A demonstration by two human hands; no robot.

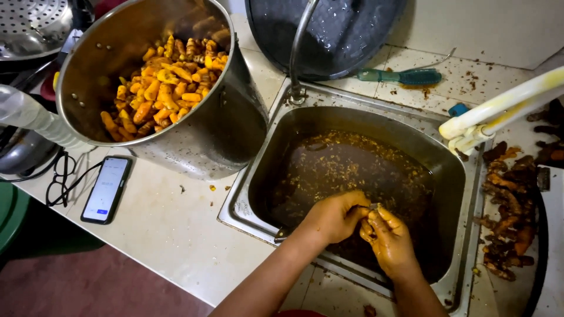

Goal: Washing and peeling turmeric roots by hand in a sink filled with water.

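Both my hands are over a steel sink (247,202) full of brown water with floating peel scraps (346,164). My left hand (332,218) is curled into a fist, and a small grey tip pokes out of it towards the right hand. My right hand (389,242), stained yellow, pinches a small yellow root piece against that tip. To the left, a big steel pot (229,129) leans on the counter, holding many peeled orange-yellow roots (158,82).
Unpeeled brown roots (506,217) are piled right of the sink. A phone (106,189) and a black cable (59,182) lie on the counter at left. Behind the sink are a dark round pan (335,32), a teal brush (405,76) and white pipes (499,108).
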